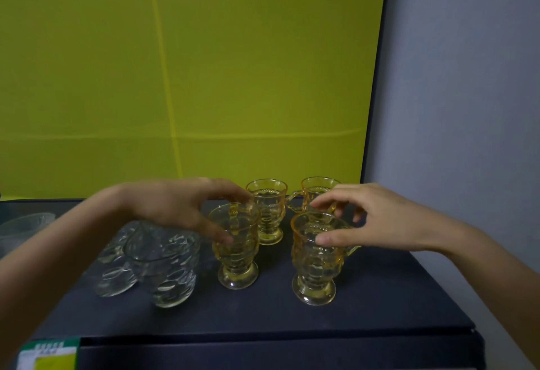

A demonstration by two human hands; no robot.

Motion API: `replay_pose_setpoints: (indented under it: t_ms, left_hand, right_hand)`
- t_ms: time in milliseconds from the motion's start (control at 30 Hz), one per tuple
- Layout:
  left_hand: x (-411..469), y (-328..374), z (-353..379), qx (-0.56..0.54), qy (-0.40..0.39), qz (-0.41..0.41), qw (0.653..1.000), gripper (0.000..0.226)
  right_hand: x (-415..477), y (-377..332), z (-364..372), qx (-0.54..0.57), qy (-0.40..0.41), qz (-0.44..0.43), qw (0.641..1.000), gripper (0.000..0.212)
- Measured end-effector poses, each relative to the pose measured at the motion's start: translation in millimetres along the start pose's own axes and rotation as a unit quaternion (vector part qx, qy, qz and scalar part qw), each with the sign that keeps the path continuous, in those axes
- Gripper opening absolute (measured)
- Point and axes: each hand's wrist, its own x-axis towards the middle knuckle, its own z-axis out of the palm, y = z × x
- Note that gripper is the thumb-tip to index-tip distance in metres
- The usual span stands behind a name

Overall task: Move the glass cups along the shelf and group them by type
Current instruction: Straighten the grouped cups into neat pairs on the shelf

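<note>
Several amber footed glass cups with handles stand on the dark shelf (380, 296). My left hand (178, 206) wraps the front-left amber cup (237, 255), thumb on its near side and fingers over the far rim. My right hand (380, 217) holds the front-right amber cup (314, 267) the same way, thumb pressed on its wall. Two more amber cups stand behind: the back-left one (267, 212) and the back-right one (314, 191), partly hidden by my right fingers. A cluster of clear dimpled glasses (152, 261) lies left of the amber cups, under my left wrist.
Another clear glass piece (24, 223) sits at the far left edge. A yellow-green panel (190, 77) backs the shelf and a grey wall (467, 106) closes the right side. A green and white label (48, 355) is at the front left corner.
</note>
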Motion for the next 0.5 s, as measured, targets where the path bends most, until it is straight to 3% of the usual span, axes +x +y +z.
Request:
replay_pose_setpoints:
  t_ms: [167, 333, 500]
  left_hand:
    - [10, 10, 6, 0.007, 0.035, 0.001, 0.999, 0.08]
    - [19, 25, 16, 0.029, 0.086, 0.005, 0.996, 0.077]
    - [18, 18, 12, -0.018, 0.028, -0.006, 0.999, 0.085]
  right_hand:
    - [1, 2, 0, 0.008, -0.018, 0.007, 1.0, 0.072]
    - [-2, 16, -8, 0.081, -0.066, 0.015, 0.994, 0.058]
    - [-10, 29, -18, 0.088, -0.078, 0.015, 0.993, 0.053]
